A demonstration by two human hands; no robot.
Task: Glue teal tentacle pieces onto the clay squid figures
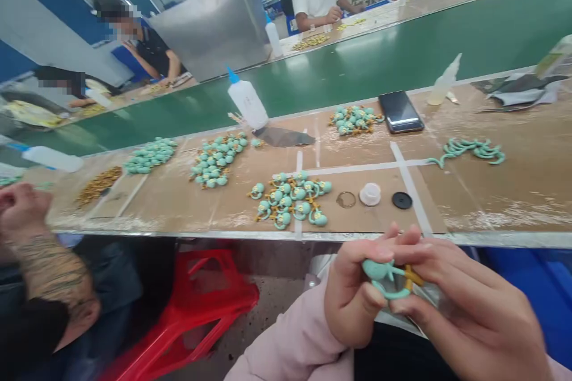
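At the near left, a co-worker's arm hangs beside a red stool. A figure cluster lies on the table. Nearer, below the table edge, the left hand and right hand pinch one teal toy between their fingertips.

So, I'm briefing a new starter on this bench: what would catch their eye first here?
Probably the small teal figure pinched between the left hand and right hand, low in the picture below the edge of the brown bench. Then the heaps of matching teal pieces spread across it, with the green belt running behind.
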